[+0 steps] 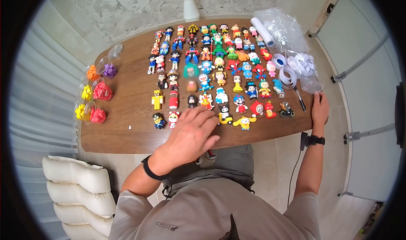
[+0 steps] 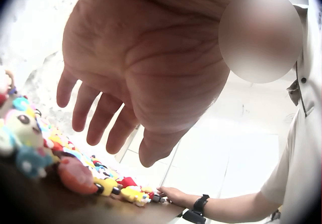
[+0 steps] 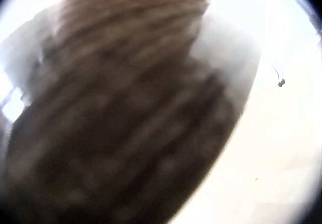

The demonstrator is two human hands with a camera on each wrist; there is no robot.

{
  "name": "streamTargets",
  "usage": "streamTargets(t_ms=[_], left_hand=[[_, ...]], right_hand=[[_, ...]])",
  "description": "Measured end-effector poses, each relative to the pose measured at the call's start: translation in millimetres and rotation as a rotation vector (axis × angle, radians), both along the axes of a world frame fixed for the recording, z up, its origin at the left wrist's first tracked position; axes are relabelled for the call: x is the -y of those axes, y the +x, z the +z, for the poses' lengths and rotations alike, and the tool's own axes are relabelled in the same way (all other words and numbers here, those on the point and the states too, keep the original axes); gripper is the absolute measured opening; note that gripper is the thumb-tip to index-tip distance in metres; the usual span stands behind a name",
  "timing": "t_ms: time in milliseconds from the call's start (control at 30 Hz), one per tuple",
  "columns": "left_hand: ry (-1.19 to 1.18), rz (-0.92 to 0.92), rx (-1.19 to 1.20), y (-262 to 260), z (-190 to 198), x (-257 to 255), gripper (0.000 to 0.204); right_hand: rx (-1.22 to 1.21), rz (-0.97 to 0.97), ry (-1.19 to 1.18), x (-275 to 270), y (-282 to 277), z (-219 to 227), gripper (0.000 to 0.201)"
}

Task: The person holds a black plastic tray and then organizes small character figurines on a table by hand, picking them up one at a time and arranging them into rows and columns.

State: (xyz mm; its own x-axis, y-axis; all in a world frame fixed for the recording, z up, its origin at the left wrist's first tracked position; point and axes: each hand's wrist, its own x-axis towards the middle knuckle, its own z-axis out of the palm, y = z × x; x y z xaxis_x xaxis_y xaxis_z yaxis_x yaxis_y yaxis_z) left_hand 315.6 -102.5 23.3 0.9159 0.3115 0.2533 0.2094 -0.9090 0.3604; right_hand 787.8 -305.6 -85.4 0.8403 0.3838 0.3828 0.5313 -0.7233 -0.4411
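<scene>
Bear figure (image 1: 172, 120) just left of left hand (image 1: 190, 132). Left hand: palm down, fingers slightly spread, holding nothing. Risk: a low sweep could knock figures askew, since they're packed close. Scooter figure (image 1: 225, 115) in the front row, just right of those fingers; head end points away from the person, long axis roughly front-to-back. 1 pen (image 1: 300, 99), slanted; right hand (image 1: 320, 111) could nudge it. That hand rests at the table (image 1: 118, 134) edge, fingers extended, looks unloaded; its wrist view's too blurred to confirm.
</scene>
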Motion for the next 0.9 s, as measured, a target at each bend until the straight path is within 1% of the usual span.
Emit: streamTargets(t_ms=[100, 200, 233, 333, 367, 467, 567, 667, 700, 800, 900], left_hand=[[0.049, 0.006, -0.06, -6.8, 14.0, -15.3, 0.044], [0.082, -0.012, -0.133, -5.4, 17.8, -35.4, 0.042], [0.089, -0.024, -0.146, -1.9, 22.5, -42.7, 0.04], [0.089, 0.045, -0.256, 17.5, 29.9, -67.5, 0.037], [0.091, 0.043, -0.213, 25.0, 29.9, -76.6, 0.031], [0.072, 0.11, -0.287, 52.2, 26.2, -107.5, 0.024], [0.115, 0.164, -0.371, 81.3, 16.5, -136.4, 0.024], [0.091, 0.205, -0.436, 108.2, 8.8, -151.8, 0.025], [0.157, 0.176, -0.393, 113.6, 3.9, -155.9, 0.025], [0.138, 0.167, -0.355, 131.0, -3.3, -165.8, 0.028], [0.112, 0.167, -0.41, 145.8, -7.9, -172.9, 0.036]], right_hand=[[0.012, -0.016, -0.006, -0.5, -3.5, 0.8, 0.055], [0.001, -0.034, -0.023, -2.0, -6.1, 4.9, 0.056], [-0.004, -0.037, -0.032, -2.1, -6.8, 5.2, 0.056], [-0.005, -0.035, -0.028, -2.5, -8.2, 7.1, 0.057], [-0.003, -0.035, -0.026, -2.7, -7.6, 7.1, 0.057], [0.002, -0.041, -0.024, -2.2, -7.6, 6.3, 0.057], [0.009, -0.045, -0.02, -2.9, -9.6, 7.9, 0.056], [0.01, -0.032, 0.001, -1.2, -7.6, 6.1, 0.055], [0.007, -0.029, 0.008, -1.3, -7.4, 6.4, 0.054], [0.009, -0.031, 0.023, -1.6, -7.0, 5.8, 0.053], [0.009, -0.033, 0.038, -0.9, -7.1, 5.1, 0.052]])
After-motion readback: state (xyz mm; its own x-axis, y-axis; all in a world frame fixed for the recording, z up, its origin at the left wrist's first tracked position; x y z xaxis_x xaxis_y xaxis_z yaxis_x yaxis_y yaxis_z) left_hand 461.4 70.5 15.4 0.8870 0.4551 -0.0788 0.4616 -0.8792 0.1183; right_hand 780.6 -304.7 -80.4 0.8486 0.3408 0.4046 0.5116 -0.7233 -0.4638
